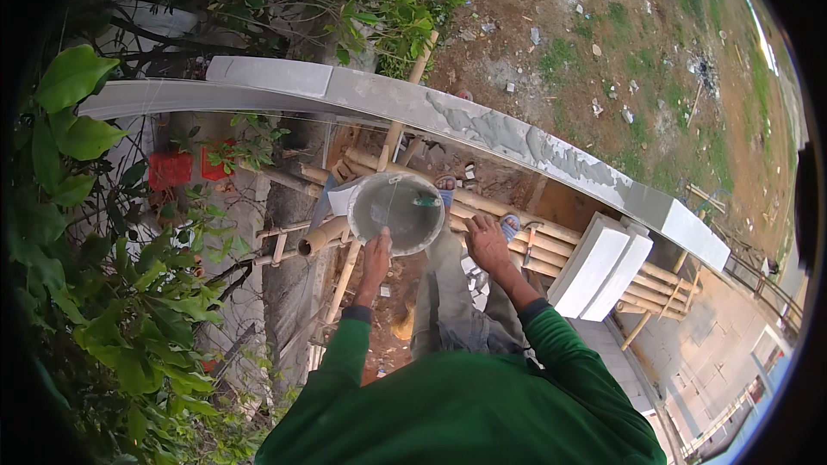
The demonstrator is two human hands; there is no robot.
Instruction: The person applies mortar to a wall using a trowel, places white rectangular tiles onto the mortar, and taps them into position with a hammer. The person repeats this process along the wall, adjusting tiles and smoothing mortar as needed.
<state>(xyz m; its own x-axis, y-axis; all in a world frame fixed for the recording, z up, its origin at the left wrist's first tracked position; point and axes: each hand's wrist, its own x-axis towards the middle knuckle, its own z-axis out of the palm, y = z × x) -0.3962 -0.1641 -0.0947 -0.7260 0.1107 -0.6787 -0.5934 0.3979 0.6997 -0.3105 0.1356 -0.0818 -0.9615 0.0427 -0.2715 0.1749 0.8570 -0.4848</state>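
Note:
A round bucket (413, 247) of wet grey mortar (388, 202) stands on the bamboo scaffold in front of me. My left hand (376, 257) is closed at its near left rim, and a thin pale line runs from the fingers across the mortar. Inside the bucket, near the right rim, lies a green handle (425, 201); the rest of that tool is hidden. My right hand (488, 244) hangs above my leg, right of the bucket, fingers loosely bent and apart, with nothing visible in it. Ahead runs a block wall (413, 103) with grey mortar smeared on top (525, 142).
Pale blocks (594, 267) are stacked on the bamboo poles (551, 251) to the right. My sandalled feet (510, 226) stand on the poles, with ground far below. Leafy branches (129, 327) crowd the left. Red crates (170, 170) sit lower down at left.

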